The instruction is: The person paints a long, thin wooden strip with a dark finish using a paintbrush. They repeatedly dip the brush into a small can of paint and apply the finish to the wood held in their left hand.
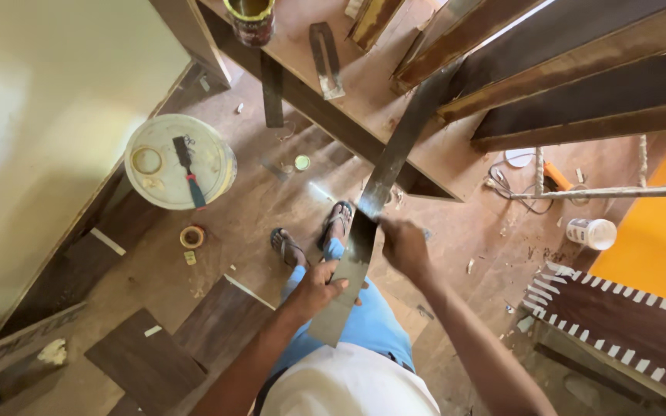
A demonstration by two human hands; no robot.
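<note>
I hold a long thin strip of dark laminate (387,166) that runs from my lap up to the edge of a wooden workbench (364,77). My left hand (319,285) grips the strip's lower end from the left side. My right hand (404,245) pinches the strip a little higher on its right edge. The strip's upper end rests against the workbench among slanted wooden boards (580,69). My feet in sandals (310,231) stand on the floor below.
A white bucket (179,162) with a scraper on its lid stands at left. A tape roll (192,236) lies near it. A tin can (250,19) sits on the bench. Laminate offcuts (148,362) lie on the floor; a white jar (591,233) and cables at right.
</note>
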